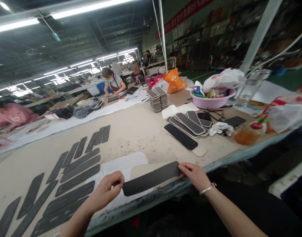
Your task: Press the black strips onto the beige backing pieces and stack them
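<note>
Between my two hands stretches a long dark grey strip with rounded ends (pixel 151 179). My left hand (pixel 107 189) pinches its left end, fingers curled. At the other end, my right hand (pixel 195 174), with a bracelet at the wrist, grips the strip between thumb and fingers. Under the strip, partly covered, lies a beige rounded panel (pixel 138 171) on a white sheet (pixel 116 166) near the table's front edge. To the left, several dark strips (pixel 78 179) lie spread in rows. Ahead on the right is a loose pile of grey and beige panels (pixel 190 123), with a black one (pixel 180 136) in front.
Two neat stacks of panels (pixel 157 100) stand farther back. A purple basin (pixel 212 101) with assorted items, an orange bag (pixel 175 81), a crumpled tissue (pixel 221 129) and a jar of amber liquid (pixel 249 135) are on the right. Co-workers (pixel 113 82) sit at tables beyond.
</note>
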Available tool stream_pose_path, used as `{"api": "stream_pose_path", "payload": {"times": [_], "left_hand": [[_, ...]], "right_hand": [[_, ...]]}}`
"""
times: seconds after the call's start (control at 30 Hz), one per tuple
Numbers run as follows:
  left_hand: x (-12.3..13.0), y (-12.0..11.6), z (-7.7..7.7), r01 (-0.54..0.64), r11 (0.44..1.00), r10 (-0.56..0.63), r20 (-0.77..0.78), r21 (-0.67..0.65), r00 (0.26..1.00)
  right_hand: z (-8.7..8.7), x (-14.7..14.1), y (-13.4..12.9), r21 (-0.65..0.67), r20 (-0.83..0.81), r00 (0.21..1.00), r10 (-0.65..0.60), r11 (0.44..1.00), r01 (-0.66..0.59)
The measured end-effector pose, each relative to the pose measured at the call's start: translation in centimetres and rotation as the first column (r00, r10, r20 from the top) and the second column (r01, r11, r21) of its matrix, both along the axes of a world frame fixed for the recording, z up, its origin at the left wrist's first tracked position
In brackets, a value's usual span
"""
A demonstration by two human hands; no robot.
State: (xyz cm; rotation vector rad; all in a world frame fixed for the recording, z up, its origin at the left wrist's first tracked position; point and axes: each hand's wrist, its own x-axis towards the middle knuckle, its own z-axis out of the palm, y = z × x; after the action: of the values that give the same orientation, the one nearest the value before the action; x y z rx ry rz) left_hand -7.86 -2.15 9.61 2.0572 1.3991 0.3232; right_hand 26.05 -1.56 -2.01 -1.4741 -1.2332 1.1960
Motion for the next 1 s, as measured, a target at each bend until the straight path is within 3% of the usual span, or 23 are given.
{"api": "stream_pose_path", "payload": {"times": [0.17, 0.27, 0.43, 0.67, 1.0], "left_hand": [[-0.5, 3.1, -4.3, -0.182, 0.925, 0.239, 0.138, -0.333, 0.961], [-0.2, 5.4, -6.5, -0.269, 0.898, 0.327, 0.117, -0.349, 0.938], [0.2, 8.0, -8.8, -0.324, 0.898, 0.35, 0.037, -0.298, 0.936], [0.1, 8.5, -10.3, -0.36, 0.912, 0.353, -0.07, -0.198, 0.933], [-0.2, 8.0, -10.3, -0.337, 0.919, 0.334, -0.052, -0.205, 0.941]], "right_hand": [[0.1, 0.2, -0.8, -0.128, 0.172, 0.982, 0.072, 0.991, -0.05], [0.0, 0.0, 0.1, -0.127, 0.244, 0.968, 0.059, 0.992, -0.029], [-0.8, -0.2, 2.1, -0.086, 0.459, 0.887, 0.042, 0.996, -0.003], [-1.1, -0.7, 2.9, -0.066, 0.597, 0.802, 0.019, 0.998, 0.025], [-1.3, -0.2, 3.2, -0.136, 0.67, 0.731, 0.128, 0.99, -0.049]]}}
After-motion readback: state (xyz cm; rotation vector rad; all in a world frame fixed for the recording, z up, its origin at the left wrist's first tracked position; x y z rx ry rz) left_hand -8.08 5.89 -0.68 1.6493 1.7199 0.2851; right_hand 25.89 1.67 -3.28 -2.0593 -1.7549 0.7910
